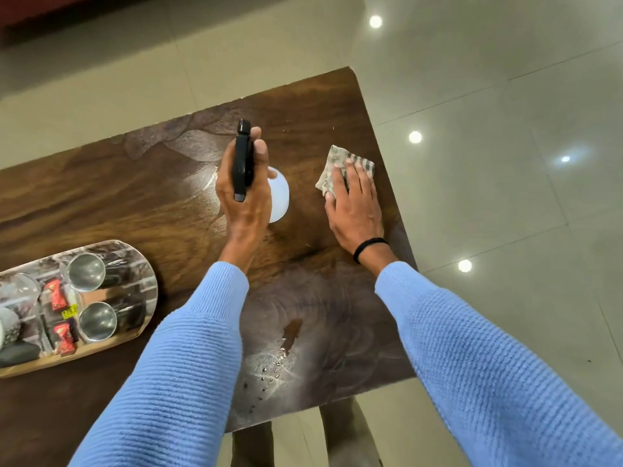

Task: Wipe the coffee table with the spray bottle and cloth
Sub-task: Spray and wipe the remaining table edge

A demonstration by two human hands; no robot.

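Left hand (243,200) grips spray bottle (243,160) (upright); right hand (354,203) flat on cloth (332,166).

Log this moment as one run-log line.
left hand: holds spray bottle | right hand: flat on cloth | coffee table: droplets near edge

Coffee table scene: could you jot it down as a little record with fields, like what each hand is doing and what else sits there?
surface: dark wooden coffee table
left hand: grip closed on spray bottle, nozzle pointing away from the person
right hand: pressed flat on cloth, near the table's right edge
wet marks: droplets and a small puddle near the front edge
tray: at left, with two metal cups and red packets
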